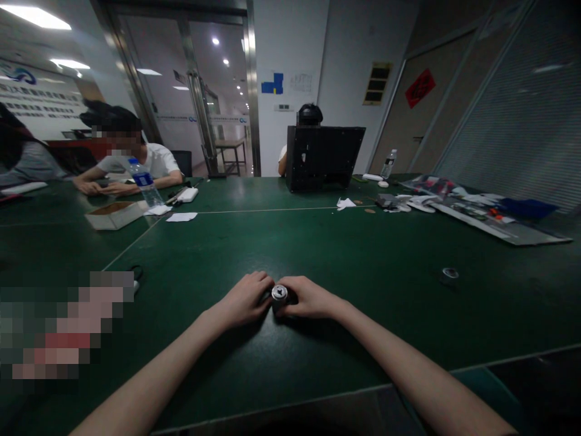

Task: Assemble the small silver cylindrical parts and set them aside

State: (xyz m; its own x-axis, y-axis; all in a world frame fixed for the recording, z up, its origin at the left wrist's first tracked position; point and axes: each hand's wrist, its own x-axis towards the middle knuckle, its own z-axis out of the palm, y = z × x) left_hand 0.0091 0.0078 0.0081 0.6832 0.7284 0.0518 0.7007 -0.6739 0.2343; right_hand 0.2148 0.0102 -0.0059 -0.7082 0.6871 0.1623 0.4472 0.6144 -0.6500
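Observation:
A small dark metal cylinder [279, 295] with a bright silver top stands upright on the green table, a dark cross-shaped mark in the middle of its top. From the right, my right hand [302, 297] curls round it, thumb at the near side and fingers at the far side. My left hand [249, 297] is closed against its left side, with the fingertips at the cylinder and partly hidden. Some way off to the right lies a short, shiny metal ring-like piece [449, 277], apart from both hands.
The green table [227, 242] bears a shallow open box [113, 216], a water bottle [146, 183] and paper scraps at left. A black case [324, 158] stands at the far side, before a seated person. A cluttered board [490, 227] lies right. Another person sits far left.

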